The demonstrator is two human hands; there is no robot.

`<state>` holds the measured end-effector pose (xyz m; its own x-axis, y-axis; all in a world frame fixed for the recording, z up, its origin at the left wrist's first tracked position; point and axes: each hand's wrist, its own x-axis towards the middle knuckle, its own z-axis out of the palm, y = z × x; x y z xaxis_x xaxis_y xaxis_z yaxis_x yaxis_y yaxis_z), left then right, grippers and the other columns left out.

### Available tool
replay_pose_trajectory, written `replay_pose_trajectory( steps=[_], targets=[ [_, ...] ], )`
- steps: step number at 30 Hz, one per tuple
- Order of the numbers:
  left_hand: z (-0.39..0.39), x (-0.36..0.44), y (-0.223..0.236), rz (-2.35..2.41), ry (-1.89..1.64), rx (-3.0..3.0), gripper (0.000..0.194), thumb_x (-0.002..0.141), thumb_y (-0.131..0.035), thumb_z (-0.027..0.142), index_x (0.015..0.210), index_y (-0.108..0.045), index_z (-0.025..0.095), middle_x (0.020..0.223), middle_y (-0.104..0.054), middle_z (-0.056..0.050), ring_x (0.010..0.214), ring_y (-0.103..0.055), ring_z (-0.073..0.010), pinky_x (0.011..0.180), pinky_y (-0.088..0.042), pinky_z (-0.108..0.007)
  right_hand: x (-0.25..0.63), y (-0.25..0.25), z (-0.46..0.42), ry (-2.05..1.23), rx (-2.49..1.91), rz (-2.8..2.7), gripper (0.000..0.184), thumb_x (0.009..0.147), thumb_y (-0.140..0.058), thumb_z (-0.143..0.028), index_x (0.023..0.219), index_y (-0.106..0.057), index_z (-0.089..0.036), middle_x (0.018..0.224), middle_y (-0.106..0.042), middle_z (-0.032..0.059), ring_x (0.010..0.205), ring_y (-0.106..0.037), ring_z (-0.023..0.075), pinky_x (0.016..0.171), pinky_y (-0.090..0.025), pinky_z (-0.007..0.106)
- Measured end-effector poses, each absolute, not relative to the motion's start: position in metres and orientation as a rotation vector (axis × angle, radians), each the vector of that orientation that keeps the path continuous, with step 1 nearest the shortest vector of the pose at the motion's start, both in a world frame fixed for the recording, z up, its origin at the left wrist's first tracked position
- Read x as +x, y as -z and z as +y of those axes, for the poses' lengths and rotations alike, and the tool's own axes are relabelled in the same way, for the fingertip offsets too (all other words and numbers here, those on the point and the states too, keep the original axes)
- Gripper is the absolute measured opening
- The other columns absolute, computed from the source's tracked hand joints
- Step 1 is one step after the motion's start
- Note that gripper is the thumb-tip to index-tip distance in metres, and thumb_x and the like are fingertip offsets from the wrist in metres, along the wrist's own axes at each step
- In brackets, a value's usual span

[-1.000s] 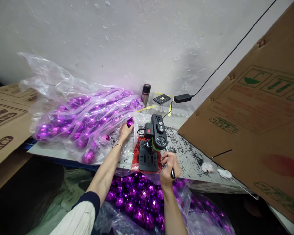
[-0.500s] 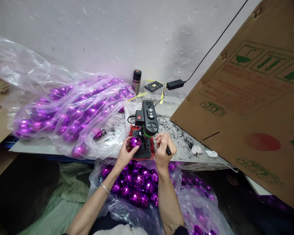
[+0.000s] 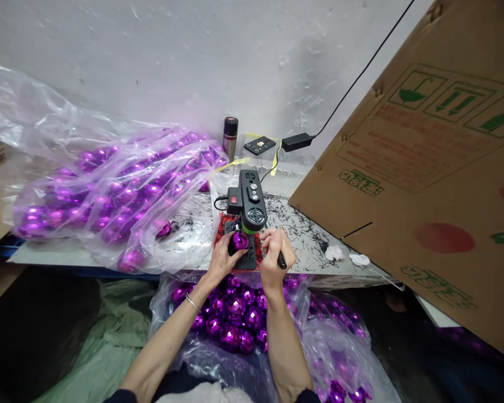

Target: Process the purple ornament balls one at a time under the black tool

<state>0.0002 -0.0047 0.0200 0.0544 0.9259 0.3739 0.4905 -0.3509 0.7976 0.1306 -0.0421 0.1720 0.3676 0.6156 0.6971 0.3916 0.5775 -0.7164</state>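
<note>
My left hand (image 3: 222,258) grips a shiny purple ball (image 3: 239,240) and holds it under the head of a small black and green machine (image 3: 250,204) standing on a black base over a red mat. My right hand (image 3: 275,256) is closed round the machine's black lever handle (image 3: 281,261), just right of the ball. Both hands sit at the front edge of the table (image 3: 311,235).
A clear plastic bag of purple balls (image 3: 109,190) lies on the table's left. Another open bag of faceted purple balls (image 3: 235,319) sits below, between my arms. A large cardboard sheet (image 3: 424,184) leans on the right. A flask (image 3: 230,137), a power adapter (image 3: 298,141) and black shavings lie behind.
My left hand took a purple ball from the bag on the left and brought it under the machine's head. My right hand stayed on the lever handle.
</note>
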Motion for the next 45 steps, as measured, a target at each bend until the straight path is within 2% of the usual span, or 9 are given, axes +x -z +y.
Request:
replay_pose_trajectory(
  steps=[10,17,27,35,45],
  targets=[
    [-0.01,-0.005,-0.012,1.283,-1.307,2.121,0.058,0.094,-0.082,0.041,0.142,-0.057,0.02,0.135,-0.074,-0.017,0.129,-0.073,-0.0369,0.109,-0.061,-0.056,0.13,-0.166,-0.043,-0.14,-1.012,-1.247,0.044,0.111,-0.042,-0.029,0.068,-0.05,-0.024,0.065,-0.057,-0.0027,0.067,-0.063,0.0134,0.065,-0.046,0.03],
    [0.0,-0.01,-0.022,1.237,-1.153,2.08,0.062,0.088,-0.088,0.042,0.14,-0.06,0.021,0.131,-0.075,-0.015,0.123,-0.075,-0.036,0.105,-0.062,-0.054,0.133,-0.159,-0.043,-0.118,-0.995,-1.275,0.041,0.11,-0.041,-0.025,0.07,-0.051,-0.025,0.066,-0.058,-0.0025,0.071,-0.065,0.0145,0.066,-0.047,0.031],
    [0.0,-0.005,0.002,1.271,-1.263,1.962,0.065,0.085,-0.09,0.045,0.138,-0.06,0.022,0.135,-0.073,-0.014,0.129,-0.072,-0.0359,0.11,-0.059,-0.055,0.133,-0.153,-0.045,-0.071,-0.997,-1.291,0.041,0.109,-0.042,-0.022,0.069,-0.051,-0.024,0.067,-0.058,-0.0027,0.069,-0.064,0.0142,0.066,-0.049,0.031],
    [-0.001,-0.005,-0.002,1.3,-1.225,1.982,0.064,0.085,-0.09,0.04,0.139,-0.06,0.023,0.136,-0.074,-0.014,0.129,-0.073,-0.0355,0.109,-0.059,-0.055,0.13,-0.119,-0.044,0.008,-0.962,-1.289,0.039,0.109,-0.04,-0.022,0.074,-0.054,-0.024,0.077,-0.064,0.0007,0.071,-0.065,0.0147,0.065,-0.051,0.031],
    [-0.003,-0.004,-0.003,1.291,-1.226,1.978,0.061,0.086,-0.088,0.039,0.138,-0.061,0.022,0.136,-0.074,-0.014,0.13,-0.072,-0.0359,0.11,-0.059,-0.055,0.129,-0.098,-0.036,-0.006,-0.861,-1.249,0.034,0.107,-0.041,-0.024,0.076,-0.054,-0.024,0.08,-0.06,0.0013,0.07,-0.057,0.0156,0.065,-0.05,0.033]
  ],
)
